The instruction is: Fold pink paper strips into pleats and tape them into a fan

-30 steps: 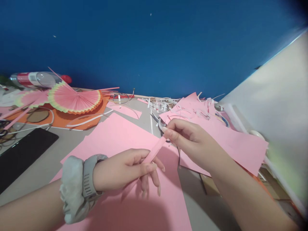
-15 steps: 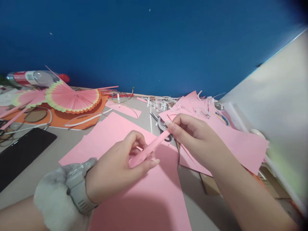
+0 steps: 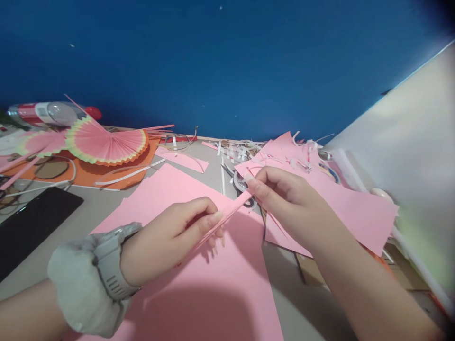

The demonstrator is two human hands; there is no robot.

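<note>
Against the frame half a second earlier, the left hand [image 3: 170, 237] had closed: its thumb, previously extended, now pressed the folded pink strip [image 3: 235, 206] against its fingers. The right hand [image 3: 287, 199] retained its pinch on the strip's upper end. The strip, formerly spread wider near the left palm, appeared narrower. It was held slantwise above the pink sheet [image 3: 249, 267] on the desk [image 3: 213, 164]. Assessment: the two-point grip likely gave firmer control.
</note>
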